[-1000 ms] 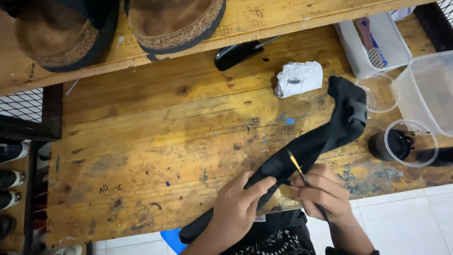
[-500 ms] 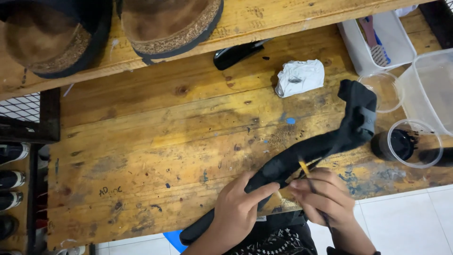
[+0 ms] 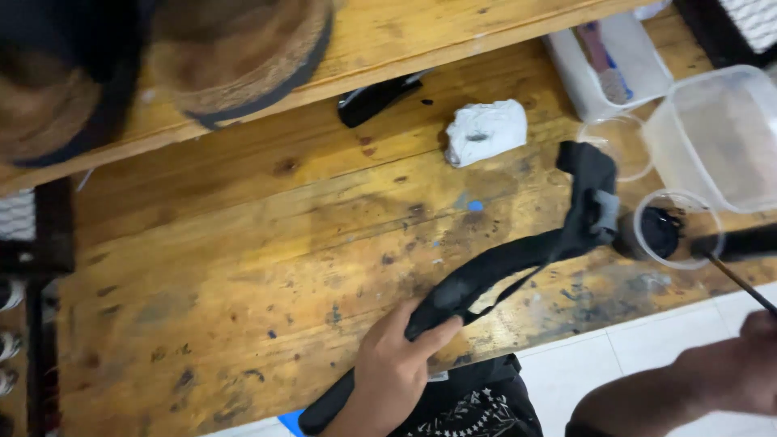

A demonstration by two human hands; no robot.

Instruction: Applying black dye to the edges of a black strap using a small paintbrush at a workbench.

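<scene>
Black strap [image 3: 518, 263] lies diagonally across the wooden desk [image 3: 243, 267], near end hanging over the front edge, far end bunched up just beside the clear cup [image 3: 676, 229] holding black paint. Left hand [image 3: 396, 364] grasps the strap near the desk's front edge, thumb on top, fingers wrapped under. Right hand [image 3: 757, 364] sits well off to the right, clear of the strap, closed on a thin brush [image 3: 732, 275] whose tip points at the cup. Crumpled white cloth [image 3: 486, 131] rests further back on the desk. Sandals [image 3: 235, 48] sit on the shelf above.
</scene>
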